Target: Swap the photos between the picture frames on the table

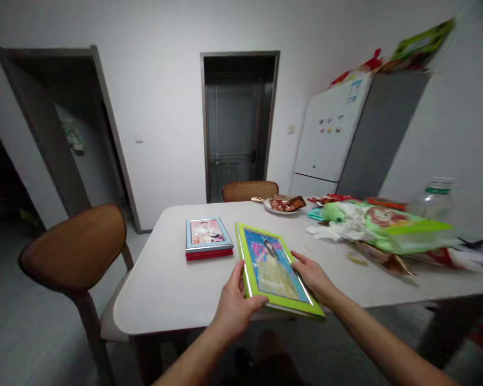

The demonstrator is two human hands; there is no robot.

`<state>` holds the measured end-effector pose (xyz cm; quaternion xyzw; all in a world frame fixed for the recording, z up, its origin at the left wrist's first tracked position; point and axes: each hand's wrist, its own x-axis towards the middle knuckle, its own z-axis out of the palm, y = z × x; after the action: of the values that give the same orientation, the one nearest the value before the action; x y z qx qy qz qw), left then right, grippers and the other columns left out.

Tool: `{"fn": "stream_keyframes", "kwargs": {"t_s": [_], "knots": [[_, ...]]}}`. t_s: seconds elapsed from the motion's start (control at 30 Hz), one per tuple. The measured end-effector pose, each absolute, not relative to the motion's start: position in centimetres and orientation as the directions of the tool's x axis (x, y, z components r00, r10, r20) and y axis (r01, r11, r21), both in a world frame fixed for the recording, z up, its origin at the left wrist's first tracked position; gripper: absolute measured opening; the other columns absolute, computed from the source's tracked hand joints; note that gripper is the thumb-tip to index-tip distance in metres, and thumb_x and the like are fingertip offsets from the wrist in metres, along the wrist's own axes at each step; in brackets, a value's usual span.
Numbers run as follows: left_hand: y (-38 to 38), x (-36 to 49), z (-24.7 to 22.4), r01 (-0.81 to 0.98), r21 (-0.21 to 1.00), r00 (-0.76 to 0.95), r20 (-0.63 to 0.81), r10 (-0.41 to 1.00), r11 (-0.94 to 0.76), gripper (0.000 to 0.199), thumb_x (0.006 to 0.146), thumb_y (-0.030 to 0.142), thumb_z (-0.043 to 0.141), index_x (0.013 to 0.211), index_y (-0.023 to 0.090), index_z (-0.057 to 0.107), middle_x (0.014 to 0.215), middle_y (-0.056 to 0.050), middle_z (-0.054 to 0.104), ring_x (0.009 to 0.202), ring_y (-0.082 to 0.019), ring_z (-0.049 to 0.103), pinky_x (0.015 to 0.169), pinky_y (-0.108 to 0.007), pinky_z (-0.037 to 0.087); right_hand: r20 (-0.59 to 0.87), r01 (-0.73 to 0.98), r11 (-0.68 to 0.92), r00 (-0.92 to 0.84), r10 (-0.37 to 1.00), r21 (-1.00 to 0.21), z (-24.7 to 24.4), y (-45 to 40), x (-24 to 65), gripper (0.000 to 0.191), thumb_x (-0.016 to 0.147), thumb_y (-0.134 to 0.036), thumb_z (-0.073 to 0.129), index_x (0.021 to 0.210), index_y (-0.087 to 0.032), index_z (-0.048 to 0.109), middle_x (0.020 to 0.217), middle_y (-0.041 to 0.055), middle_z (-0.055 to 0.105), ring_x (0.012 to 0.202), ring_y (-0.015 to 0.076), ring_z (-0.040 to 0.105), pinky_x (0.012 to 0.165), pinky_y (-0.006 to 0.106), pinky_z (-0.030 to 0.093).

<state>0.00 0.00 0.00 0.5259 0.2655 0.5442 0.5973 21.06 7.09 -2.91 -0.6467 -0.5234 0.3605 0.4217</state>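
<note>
- Left hand (239,300) and right hand (314,276) gripped green photo frame (271,265) by opposite sides, over table (165,289)'s near edge.
- Blue photo frame (206,232) lay on red layers (209,255), near far-left corner.
- Green packaging (422,227), right end: print blurred.

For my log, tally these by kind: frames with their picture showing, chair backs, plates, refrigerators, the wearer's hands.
Frames with picture showing: 2 (green frame, blue frame)
Chair backs: 2 (left chair back, far chair back)
Plate: 1
Refrigerator: 1
Hands: 2 (left hand, right hand)
Total: 8
</note>
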Motion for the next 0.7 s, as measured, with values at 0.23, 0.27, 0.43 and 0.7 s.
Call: {"fn": "stream_keyframes", "kwargs": {"t_s": [0.23, 0.27, 0.43, 0.7], "knots": [[2.3, 3.3, -3.9, 0.414, 0.872, 0.307, 0.136, 0.942, -0.261, 0.072, 0.053, 0.006, 0.069, 0.117, 0.017, 0.04, 0.117, -0.007, 0.051, 0.104, -0.022, 0.048, 0.089, -0.032, 0.039, 0.039, 0.653, -0.133, 0.242, 0.97, -0.745, -1.9, 10.9, 25.3, 0.05, 0.065, -0.017, 0.043, 0.113, -0.008, 0.052, 0.074, 0.0068, 0.067, 0.059, 0.016, 0.06, 0.051, 0.021, 0.042], [2.8, 3.6, -3.9, 0.429, 0.863, 0.308, 0.139, 0.941, -0.268, 0.067, 0.053, 0.006, 0.069, 0.114, 0.015, 0.043, 0.116, -0.008, 0.05, 0.106, -0.023, 0.046, 0.092, -0.033, 0.036, 0.053, 0.68, -0.141, 0.256, 0.965, -0.719, -2.0, 11.3, 25.6, 0.049, 0.065, -0.017, 0.044, 0.112, -0.008, 0.053, 0.074, 0.0073, 0.067, 0.06, 0.0165, 0.06, 0.053, 0.022, 0.042], [4.0, 4.6, -3.6, 0.519, 0.809, 0.306, 0.124, 0.944, -0.275, 0.047, 0.059, 0.008, 0.063, 0.104, 0.014, 0.051, 0.11, -0.009, 0.053, 0.103, -0.025, 0.047, 0.092, -0.035, 0.034, 0.11, 0.795, -0.162, 0.275, 0.955, -0.585, -3.1, 12.4, 26.0, 0.04, 0.068, -0.018, 0.043, 0.104, -0.011, 0.059, 0.079, 0.0082, 0.067, 0.069, 0.0181, 0.061, 0.059, 0.022, 0.042], [3.9, 0.8, -4.0, 0.438, 0.882, 0.144, 0.123, 0.982, -0.175, 0.054, 0.061, 0.013, 0.065, 0.112, 0.013, 0.048, 0.119, -0.011, 0.051, 0.111, -0.024, 0.043, 0.097, -0.032, 0.028, 0.279, 0.926, -0.004, 0.118, 0.953, -0.378, -2.5, 12.6, 21.8, 0.035, 0.074, -0.018, 0.043, 0.104, -0.006, 0.057, 0.102, 0.0182, 0.059, 0.095, 0.0263, 0.053, 0.082, 0.036, 0.039]]}}
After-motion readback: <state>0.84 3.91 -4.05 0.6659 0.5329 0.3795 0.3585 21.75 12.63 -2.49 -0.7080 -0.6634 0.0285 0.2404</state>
